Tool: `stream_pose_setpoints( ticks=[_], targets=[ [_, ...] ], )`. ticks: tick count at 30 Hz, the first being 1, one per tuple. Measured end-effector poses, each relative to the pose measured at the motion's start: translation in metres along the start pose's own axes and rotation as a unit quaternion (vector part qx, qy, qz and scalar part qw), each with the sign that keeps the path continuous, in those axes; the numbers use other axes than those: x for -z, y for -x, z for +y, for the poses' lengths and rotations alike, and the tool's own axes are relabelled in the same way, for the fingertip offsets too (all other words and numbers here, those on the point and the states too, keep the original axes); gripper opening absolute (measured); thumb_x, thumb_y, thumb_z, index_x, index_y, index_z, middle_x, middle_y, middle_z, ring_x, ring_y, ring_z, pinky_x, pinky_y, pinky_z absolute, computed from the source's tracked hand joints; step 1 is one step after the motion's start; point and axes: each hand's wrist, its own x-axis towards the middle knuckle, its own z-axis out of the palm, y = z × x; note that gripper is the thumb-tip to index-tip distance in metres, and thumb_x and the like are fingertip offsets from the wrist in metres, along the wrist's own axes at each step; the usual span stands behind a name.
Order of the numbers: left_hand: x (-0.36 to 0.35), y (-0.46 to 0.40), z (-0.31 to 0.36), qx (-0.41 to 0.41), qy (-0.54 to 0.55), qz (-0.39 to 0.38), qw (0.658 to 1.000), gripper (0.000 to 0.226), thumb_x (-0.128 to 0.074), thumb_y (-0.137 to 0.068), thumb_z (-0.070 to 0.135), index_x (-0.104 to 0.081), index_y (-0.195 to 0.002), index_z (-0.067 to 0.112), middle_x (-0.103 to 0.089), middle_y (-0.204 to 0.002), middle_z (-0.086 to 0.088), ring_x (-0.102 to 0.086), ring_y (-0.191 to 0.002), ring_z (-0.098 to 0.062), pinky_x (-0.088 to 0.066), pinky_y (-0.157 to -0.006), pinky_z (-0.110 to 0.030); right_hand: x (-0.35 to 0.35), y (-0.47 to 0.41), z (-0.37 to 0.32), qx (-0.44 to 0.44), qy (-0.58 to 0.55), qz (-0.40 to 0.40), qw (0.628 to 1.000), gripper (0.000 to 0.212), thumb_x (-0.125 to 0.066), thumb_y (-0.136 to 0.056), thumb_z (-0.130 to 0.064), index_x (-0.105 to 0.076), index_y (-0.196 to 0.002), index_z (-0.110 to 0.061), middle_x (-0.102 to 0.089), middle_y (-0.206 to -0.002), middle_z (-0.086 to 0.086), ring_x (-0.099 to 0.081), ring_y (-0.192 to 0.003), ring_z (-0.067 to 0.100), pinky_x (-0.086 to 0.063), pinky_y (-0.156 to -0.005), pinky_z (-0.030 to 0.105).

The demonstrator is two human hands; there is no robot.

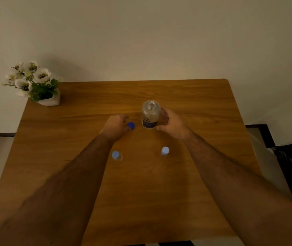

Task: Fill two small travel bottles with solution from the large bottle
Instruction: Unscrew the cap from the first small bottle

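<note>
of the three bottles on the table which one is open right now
The large bottle by the right hand: its neck is bare, its blue cap at the left hand. Both small bottles are still capped.

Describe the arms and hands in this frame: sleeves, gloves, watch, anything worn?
Both forearms are bare from the bottom edge of the head view up to the wrists; no sleeve shows. The left hand and right hand are gloveless. No watch, band or ring is visible, though the light is dim and the fingers are slightly blurred. Both forearms are hairy. No tattoos or marks can be made out.
</note>
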Motion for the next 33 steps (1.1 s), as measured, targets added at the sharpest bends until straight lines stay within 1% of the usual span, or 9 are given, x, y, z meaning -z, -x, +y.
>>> stream_pose_setpoints(
  ticks=[4, 9, 14, 17, 19, 23, 25, 30, 33],
  targets=[
    [0.011, 0.017, 0.014, -0.05, 0.011, 0.073, 0.996, 0.025, -0.059, -0.094, 0.023, -0.064, -0.116, 0.011, -0.069, -0.106, -0.005, -0.058, -0.083, -0.01, -0.048, -0.07, -0.026, 0.003, 0.023, 0.018, -0.035, -0.001, 0.039, 0.999, 0.061, -0.063, -0.09, -0.005, -0.038, -0.145, -0.013, -0.051, -0.141, 0.008, -0.052, -0.126, 0.021, -0.048, -0.102, 0.039],
    [0.019, 0.045, 0.049, -0.121, 0.009, 0.049, 0.991, 0.018, -0.058, -0.094, 0.024, -0.068, -0.107, 0.015, -0.07, -0.1, -0.001, -0.059, -0.083, -0.009, -0.047, -0.071, -0.026, 0.005, 0.054, 0.032, -0.046, 0.037, 0.046, 0.997, 0.033, -0.053, -0.094, -0.002, -0.057, -0.125, -0.012, -0.062, -0.123, 0.005, -0.059, -0.112, 0.018, -0.05, -0.097, 0.034],
    [0.009, 0.066, 0.074, -0.125, -0.013, -0.018, 0.992, 0.022, -0.06, -0.093, 0.017, -0.065, -0.114, 0.015, -0.068, -0.11, -0.002, -0.055, -0.086, -0.005, -0.042, -0.074, -0.021, 0.004, 0.079, 0.037, -0.051, 0.056, 0.038, 0.996, 0.031, -0.055, -0.093, -0.003, -0.06, -0.122, -0.012, -0.065, -0.116, 0.005, -0.061, -0.105, 0.017, -0.052, -0.092, 0.032],
    [-0.01, 0.074, 0.085, -0.093, -0.007, -0.089, 0.992, 0.036, -0.062, -0.089, 0.006, -0.06, -0.124, 0.016, -0.065, -0.119, -0.003, -0.061, -0.098, -0.011, -0.047, -0.079, -0.022, -0.001, 0.09, 0.041, -0.041, 0.076, 0.026, 0.996, 0.032, -0.057, -0.091, -0.003, -0.06, -0.122, -0.009, -0.065, -0.116, 0.007, -0.061, -0.105, 0.019, -0.051, -0.092, 0.032],
    [-0.028, 0.081, 0.086, -0.073, 0.016, -0.116, 0.99, 0.042, -0.063, -0.087, 0.005, -0.058, -0.127, 0.016, -0.065, -0.119, -0.004, -0.062, -0.099, -0.013, -0.048, -0.078, -0.023, -0.005, 0.095, 0.044, -0.04, 0.082, 0.014, 0.996, 0.035, -0.059, -0.09, -0.003, -0.06, -0.124, -0.009, -0.065, -0.117, 0.007, -0.061, -0.106, 0.019, -0.051, -0.093, 0.033],
    [-0.061, 0.094, 0.084, -0.049, 0.104, -0.108, 0.988, 0.047, -0.074, -0.081, 0.018, -0.058, -0.125, 0.016, -0.067, -0.115, -0.002, -0.06, -0.092, -0.01, -0.046, -0.072, -0.019, -0.017, 0.098, 0.048, -0.027, 0.08, 0.002, 0.996, 0.039, -0.062, -0.086, -0.001, -0.061, -0.124, -0.009, -0.066, -0.116, 0.008, -0.062, -0.106, 0.02, -0.051, -0.093, 0.033],
    [-0.074, 0.096, 0.087, -0.042, 0.135, -0.087, 0.986, 0.052, -0.079, -0.077, 0.023, -0.058, -0.124, 0.017, -0.066, -0.112, 0.001, -0.058, -0.092, -0.008, -0.044, -0.072, -0.018, -0.024, 0.098, 0.05, -0.024, 0.088, 0.002, 0.996, 0.038, -0.067, -0.085, -0.007, -0.062, -0.122, -0.013, -0.066, -0.116, 0.005, -0.061, -0.105, 0.018, -0.05, -0.091, 0.032],
    [-0.084, 0.092, 0.088, -0.028, 0.217, -0.062, 0.974, 0.042, -0.076, -0.08, 0.023, -0.063, -0.12, 0.017, -0.068, -0.109, 0.006, -0.059, -0.091, -0.004, -0.042, -0.072, -0.011, -0.033, 0.098, 0.053, -0.01, 0.092, 0.04, 0.995, 0.039, -0.07, -0.086, -0.018, -0.063, -0.124, -0.014, -0.064, -0.119, 0.004, -0.059, -0.105, 0.018, -0.048, -0.09, 0.032],
    [-0.075, 0.087, 0.088, 0.007, 0.266, -0.094, 0.959, 0.038, -0.072, -0.084, 0.027, -0.063, -0.12, 0.022, -0.064, -0.104, 0.013, -0.061, -0.093, -0.005, -0.051, -0.077, -0.022, -0.028, 0.098, 0.048, 0.001, 0.057, 0.051, 0.997, 0.04, -0.073, -0.085, -0.025, -0.065, -0.121, -0.012, -0.066, -0.116, 0.005, -0.06, -0.1, 0.016, -0.05, -0.087, 0.032]
  ],
)
